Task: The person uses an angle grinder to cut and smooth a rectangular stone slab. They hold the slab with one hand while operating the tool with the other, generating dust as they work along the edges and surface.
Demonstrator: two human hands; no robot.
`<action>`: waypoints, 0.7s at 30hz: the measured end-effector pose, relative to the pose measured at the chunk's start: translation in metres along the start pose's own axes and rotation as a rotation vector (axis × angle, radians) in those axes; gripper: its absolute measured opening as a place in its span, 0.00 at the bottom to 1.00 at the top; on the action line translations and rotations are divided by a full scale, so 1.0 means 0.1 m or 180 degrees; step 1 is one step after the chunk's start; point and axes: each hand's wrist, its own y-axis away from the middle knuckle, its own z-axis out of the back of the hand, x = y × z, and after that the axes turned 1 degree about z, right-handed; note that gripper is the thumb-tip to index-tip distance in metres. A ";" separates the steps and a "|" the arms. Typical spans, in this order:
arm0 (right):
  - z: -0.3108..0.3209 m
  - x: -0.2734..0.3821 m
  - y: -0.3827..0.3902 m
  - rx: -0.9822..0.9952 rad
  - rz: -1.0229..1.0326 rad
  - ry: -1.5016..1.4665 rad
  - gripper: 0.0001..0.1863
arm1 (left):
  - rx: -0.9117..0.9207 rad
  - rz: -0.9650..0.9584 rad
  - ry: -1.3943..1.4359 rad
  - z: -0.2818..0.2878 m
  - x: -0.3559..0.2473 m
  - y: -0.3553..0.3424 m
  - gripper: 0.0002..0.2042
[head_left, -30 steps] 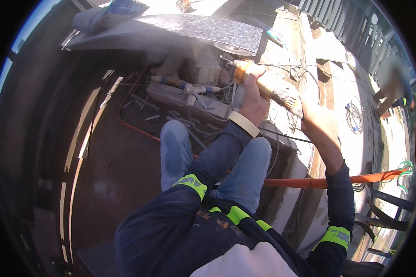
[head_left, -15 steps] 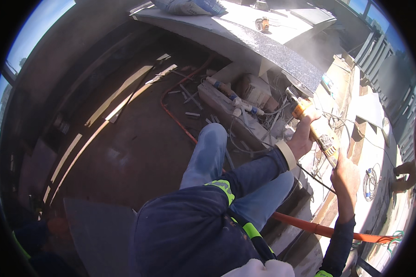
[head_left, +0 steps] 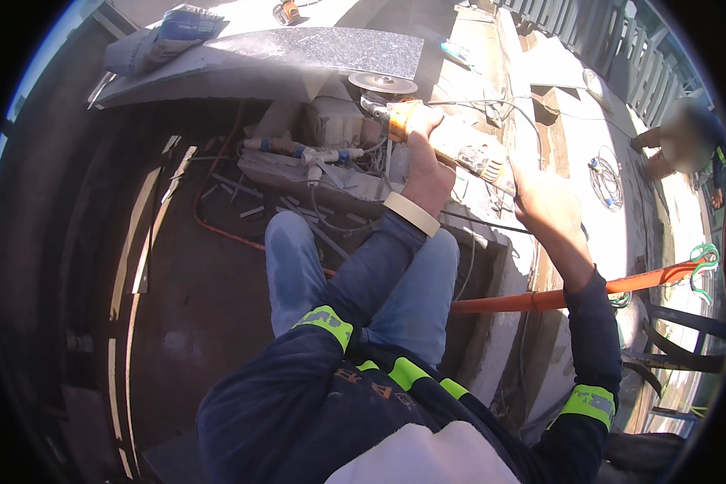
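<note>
Both my hands hold a yellow angle grinder [head_left: 469, 152]. My left hand [head_left: 429, 165] is closed around its front, just behind the head. Closed on the rear end of its body is my right hand [head_left: 544, 198]. The grinder's round disc [head_left: 383, 83] lies at the near edge of a speckled dark stone slab [head_left: 331, 52], close to its right end; whether they touch I cannot tell. A cream ring [head_left: 411, 214], like a tape roll, sits around my left wrist.
Below the slab are white pipe fittings [head_left: 319, 156] and offcut strips [head_left: 238, 189]. An orange strap [head_left: 524, 302] runs to the right behind my right forearm. A coiled cable [head_left: 605, 181] lies at right, near another person [head_left: 686, 137]. A bag [head_left: 165, 36] rests on the slab's far left.
My view has turned, so the slab and fittings sit further left in the picture. The grinder stays in both hands by the slab's edge. More of the other person shows at right.
</note>
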 end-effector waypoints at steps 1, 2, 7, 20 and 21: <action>0.02 0.05 -0.04 0.0076 -0.0029 0.0043 0.32 | -0.0104 0.0157 0.0336 -0.04 -0.08 -0.01 0.12; 0.03 0.07 -0.07 0.0154 -0.0061 0.0087 0.33 | -0.0155 0.0117 0.0258 -0.07 -0.12 0.02 0.12; -0.07 0.08 -0.08 -0.0256 0.0149 -0.0094 0.25 | -0.0160 -0.0198 0.0199 -0.03 -0.10 -0.01 0.10; -0.12 -0.05 -0.03 -0.0532 0.0229 0.0158 0.23 | -0.0059 -0.0242 0.0154 0.07 -0.07 -0.15 0.09; -0.08 -0.06 0.01 -0.0459 0.0205 0.0156 0.24 | -0.0078 -0.0169 0.0168 0.04 -0.05 -0.11 0.09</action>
